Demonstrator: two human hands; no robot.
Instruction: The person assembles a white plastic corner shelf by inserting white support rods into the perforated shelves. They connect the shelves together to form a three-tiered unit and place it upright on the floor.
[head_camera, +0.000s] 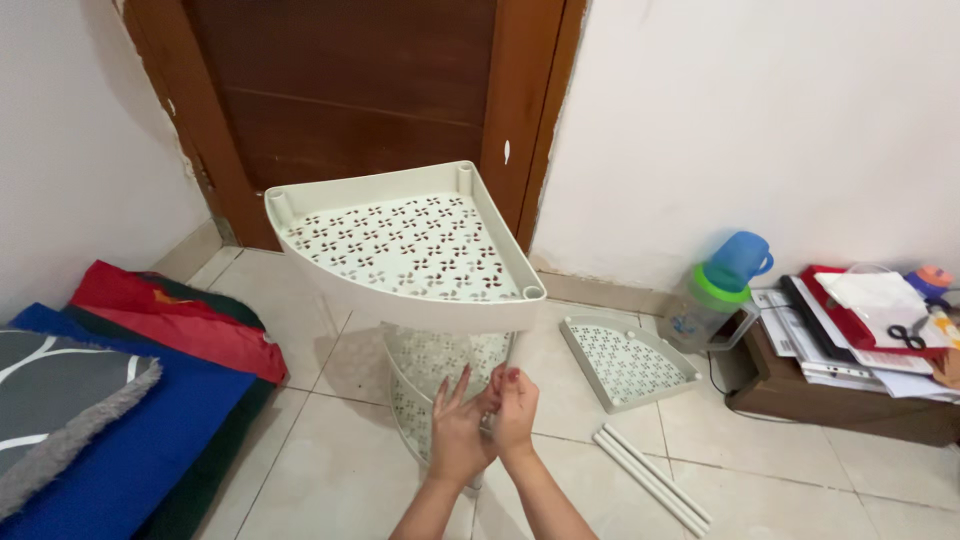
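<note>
A cream plastic corner shelf rack stands on the tiled floor, its top tier (405, 245) perforated with a flower pattern and lower tiers (430, 370) beneath it. My left hand (455, 430) and my right hand (513, 405) meet at the rack's front leg under the top tier, fingers pinched together around the thin pole there. The pole itself is mostly hidden by my fingers. A loose spare tier (625, 360) lies flat on the floor to the right. Two white poles (652, 478) lie beside it, nearer to me.
A brown wooden door (350, 90) stands behind the rack. Folded blue, red and grey mats (120, 400) lie at the left. At the right, a low wooden stand (830, 400) carries papers, scissors and a clear jug with a blue cup (715, 290).
</note>
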